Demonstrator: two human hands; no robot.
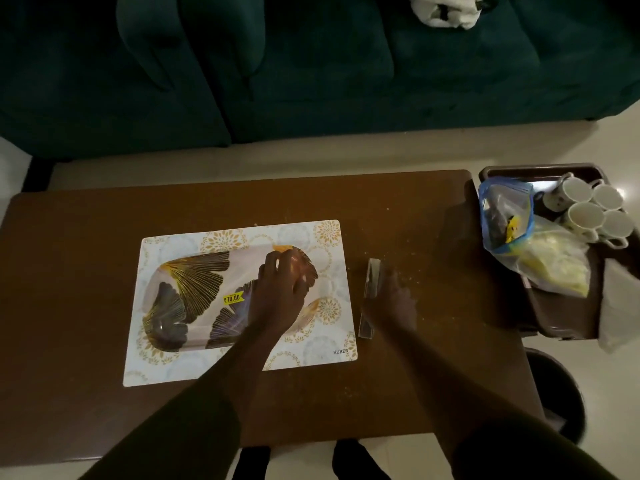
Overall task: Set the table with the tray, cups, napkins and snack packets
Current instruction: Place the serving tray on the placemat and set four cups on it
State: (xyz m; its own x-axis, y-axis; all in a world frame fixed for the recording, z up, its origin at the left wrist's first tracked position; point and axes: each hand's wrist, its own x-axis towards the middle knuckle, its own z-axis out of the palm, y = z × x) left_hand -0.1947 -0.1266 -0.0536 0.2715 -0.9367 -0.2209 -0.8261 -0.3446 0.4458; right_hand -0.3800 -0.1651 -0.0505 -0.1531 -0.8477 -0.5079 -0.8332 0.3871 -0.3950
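A patterned tray (194,282) with gold and dark leaf shapes and a yellow price sticker lies on a floral placemat (325,344) on the brown table (86,237). My left hand (280,289) rests palm down on the tray's right part, fingers bent, not around its rim. My right hand (393,301) is blurred and grips a narrow silvery object (372,275) just right of the mat. Several white cups (585,216) stand on a dark brown tray (561,317) off the table's right end, beside plastic bags of snack packets (550,261) and a pale napkin (620,303).
A dark green sofa (311,71) runs along the far side, with a white cloth (446,10) on it. Crumbs are scattered on the table right of the mat. A dark round bin (561,386) stands on the floor at the table's right front corner.
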